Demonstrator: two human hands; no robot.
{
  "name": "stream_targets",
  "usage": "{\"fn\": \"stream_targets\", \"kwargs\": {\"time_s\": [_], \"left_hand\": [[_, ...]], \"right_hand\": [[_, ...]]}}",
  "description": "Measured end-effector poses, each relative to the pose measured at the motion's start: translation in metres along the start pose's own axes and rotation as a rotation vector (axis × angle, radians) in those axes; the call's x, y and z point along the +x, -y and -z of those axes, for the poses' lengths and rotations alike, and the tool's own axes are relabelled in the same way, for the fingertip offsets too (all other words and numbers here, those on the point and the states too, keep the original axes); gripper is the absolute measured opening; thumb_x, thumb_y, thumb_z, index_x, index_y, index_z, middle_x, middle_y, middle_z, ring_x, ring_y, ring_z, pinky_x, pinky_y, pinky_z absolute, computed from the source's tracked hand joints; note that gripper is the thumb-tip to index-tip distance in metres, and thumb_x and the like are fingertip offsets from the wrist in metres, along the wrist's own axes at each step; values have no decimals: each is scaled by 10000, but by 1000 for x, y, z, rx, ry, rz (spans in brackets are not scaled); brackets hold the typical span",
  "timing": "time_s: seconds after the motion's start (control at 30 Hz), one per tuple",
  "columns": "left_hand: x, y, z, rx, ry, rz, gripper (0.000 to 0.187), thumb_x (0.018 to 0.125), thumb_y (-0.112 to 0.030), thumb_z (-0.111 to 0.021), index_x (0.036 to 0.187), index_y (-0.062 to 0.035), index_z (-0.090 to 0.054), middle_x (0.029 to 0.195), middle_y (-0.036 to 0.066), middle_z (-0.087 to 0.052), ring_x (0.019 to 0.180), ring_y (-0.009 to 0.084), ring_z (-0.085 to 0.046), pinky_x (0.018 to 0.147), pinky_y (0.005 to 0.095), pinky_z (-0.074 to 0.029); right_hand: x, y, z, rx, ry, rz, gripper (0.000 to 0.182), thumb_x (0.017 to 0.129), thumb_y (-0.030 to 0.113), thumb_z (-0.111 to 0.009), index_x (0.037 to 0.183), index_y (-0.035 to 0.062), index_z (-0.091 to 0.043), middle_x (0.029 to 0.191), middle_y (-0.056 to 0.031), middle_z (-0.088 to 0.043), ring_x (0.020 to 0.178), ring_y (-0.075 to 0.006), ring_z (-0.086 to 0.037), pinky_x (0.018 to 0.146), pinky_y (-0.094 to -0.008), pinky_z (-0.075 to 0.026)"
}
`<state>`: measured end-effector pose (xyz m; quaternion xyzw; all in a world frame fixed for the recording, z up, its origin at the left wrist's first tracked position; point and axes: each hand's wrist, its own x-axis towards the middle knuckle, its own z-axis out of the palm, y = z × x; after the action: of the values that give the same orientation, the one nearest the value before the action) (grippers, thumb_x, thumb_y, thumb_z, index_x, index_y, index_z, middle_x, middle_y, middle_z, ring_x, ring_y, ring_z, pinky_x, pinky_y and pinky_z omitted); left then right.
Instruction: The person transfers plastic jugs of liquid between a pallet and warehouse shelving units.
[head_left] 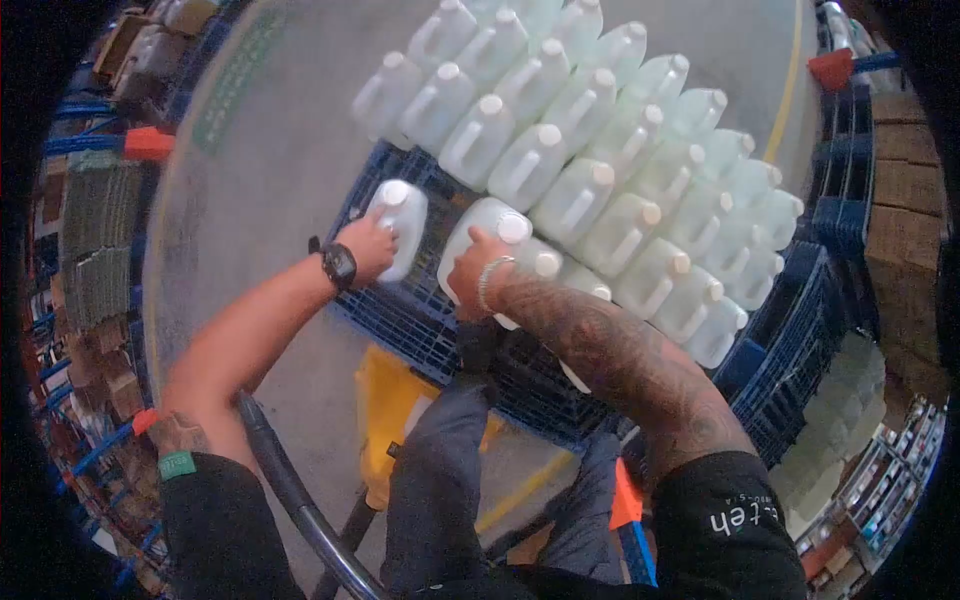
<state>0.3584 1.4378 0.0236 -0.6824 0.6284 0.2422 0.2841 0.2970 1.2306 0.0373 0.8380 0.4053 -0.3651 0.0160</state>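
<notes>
My left hand [371, 246] is closed round the handle of a translucent plastic jug [405, 232] with a white cap, over the near left part of a blue plastic pallet [385, 318]. To its right, my right hand [480, 270] grips the handle of a second white-capped jug [462, 232]; the fingers partly hide it. A gap with bare pallet slats lies between the two jugs. Just right of my right hand stand more capped jugs [545, 262], partly covered by my forearm. Beyond both hands, close rows of similar jugs [530, 165] stand upright on the pallet.
A yellow pallet jack [385, 410] with a black handle [310, 520] stands at my legs. Another blue pallet [790, 350] is on the right. Racks with cardboard boxes [905, 190] line both sides. Grey floor [270, 200] with a yellow line [790, 90] surrounds the pallet.
</notes>
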Motion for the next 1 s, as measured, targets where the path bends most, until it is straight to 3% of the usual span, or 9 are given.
{"fn": "stream_targets", "kwargs": {"time_s": [0.23,0.3,0.37,0.4,0.53,0.67,0.73,0.87,1.0], "left_hand": [[64,-5,-63,-234,-405,-93,115,761,-134,-572,851,-138,-643,1015,23,-562,1179,217,-481,1166,475,-170],[55,-9,-61,-303,-477,-39,130,784,-166,-581,895,-134,-641,1110,48,-556,1252,223,-431,1149,457,-210],[54,-14,-57,-320,-567,13,189,777,-153,-612,963,-122,-606,1138,95,-545,1292,260,-401,1126,470,-248],[56,-19,-72,-606,-748,112,307,741,-151,-674,1021,-91,-564,1129,140,-541,1223,319,-446,1056,467,-332],[52,-73,10,-897,-791,877,430,746,-198,-722,1093,-19,-543,1106,183,-546,1054,360,-512,950,435,-394],[77,-152,11,-1041,-757,985,382,866,-138,-649,1161,38,-480,1056,145,-560,954,237,-563,860,338,-450],[97,-210,48,-1012,-1001,765,383,861,-135,-652,1155,29,-468,1008,106,-541,900,207,-541,825,316,-444],[144,-316,197,-1292,-690,551,347,841,-123,-655,1124,3,-498,976,104,-543,877,199,-547,794,314,-447],[222,-398,279,-1340,-511,229,301,840,-92,-645,1096,-7,-510,936,97,-568,825,178,-574,755,302,-470]], "right_hand": [[100,-3,-65,-17,41,-198,248,853,371,-571,993,235,-725,975,1,-707,977,-177,-633,977,-397,-239],[97,2,-79,58,-43,-195,240,860,310,-556,1019,226,-714,1028,-14,-686,1052,-176,-598,965,-396,-273],[101,11,-106,120,-426,-286,268,845,291,-557,1050,179,-689,1096,-32,-640,1103,-199,-554,951,-411,-321],[78,16,-115,216,-806,-265,254,836,249,-558,1043,168,-680,1161,-81,-575,1199,-252,-468,996,-464,-317],[-42,46,-110,735,-936,-285,239,760,216,-599,956,84,-560,1051,-128,-550,1000,-306,-552,848,-475,-431],[-178,74,-195,797,-1213,-502,206,778,188,-619,943,88,-549,933,-113,-537,857,-306,-575,730,-432,-446],[-249,76,-249,822,-1217,-624,207,782,187,-622,954,91,-559,932,-116,-539,860,-304,-578,717,-430,-454],[-379,82,-376,961,-1008,-973,196,772,203,-600,932,90,-585,878,-115,-556,861,-312,-592,711,-437,-483],[-504,100,-532,1117,-1113,-1400,279,826,254,-552,995,40,-609,1006,-163,-612,979,-342,-577,852,-431,-466]]}}
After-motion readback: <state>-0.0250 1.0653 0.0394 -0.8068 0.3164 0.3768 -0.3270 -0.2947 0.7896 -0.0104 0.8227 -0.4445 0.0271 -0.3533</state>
